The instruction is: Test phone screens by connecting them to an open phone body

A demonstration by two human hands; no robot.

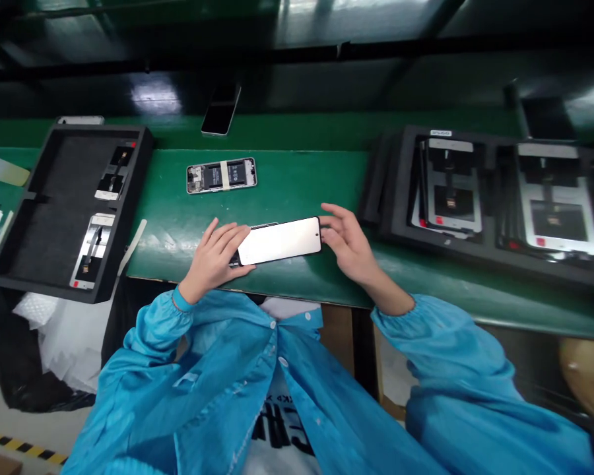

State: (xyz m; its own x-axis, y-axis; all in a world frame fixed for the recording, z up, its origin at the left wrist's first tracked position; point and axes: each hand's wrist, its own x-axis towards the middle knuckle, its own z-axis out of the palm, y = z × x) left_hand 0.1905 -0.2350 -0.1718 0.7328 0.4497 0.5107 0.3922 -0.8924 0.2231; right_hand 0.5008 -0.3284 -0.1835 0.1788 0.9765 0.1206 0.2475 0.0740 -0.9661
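A phone screen, lit plain white, lies above the green bench near its front edge, with a bit of dark phone body showing at its left end. My left hand holds that left end, fingers over the top and thumb along the lower edge. At the right end my right hand has its fingers apart, the fingertips by the corner with the small camera hole. Behind them lies an opened phone body with its battery showing and a pale strip across it.
On the left, a black foam tray holds screen parts. Stacked foam trays with more screens stand at the right. A dark phone lies at the back, and a pale strip sits beside the left tray.
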